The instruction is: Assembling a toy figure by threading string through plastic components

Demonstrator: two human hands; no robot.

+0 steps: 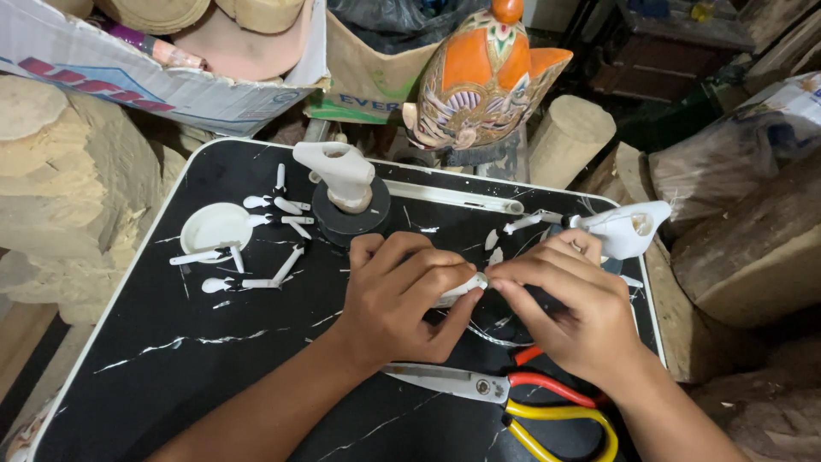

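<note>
both hands meet over the black marbled table (pixel 171 359), pinching one small white piece (pixel 462 288) between them. left hand (pixel 402 299) is curled, thumb and fingers gripping the near end of the piece; right hand (pixel 569 312) is curled too, fingertips closed on its other end. the piece lies between the two thumbs, just above the tabletop, slightly tilted.

just below the hands, toward the wrists, lie scissors (pixel 513 393) with red and yellow handles, blades pointing left under the left wrist. above the left hand stands a white carved form (pixel 338 171) on a dark round roll (pixel 351 214). well left of the left hand: a shallow white dish (pixel 214 227) and scattered small white bits (pixel 278 244). just past the right hand's fingers sits a white hollow carved piece (pixel 629 229). beyond the table, a painted orange carved mask (pixel 479 77).
</note>
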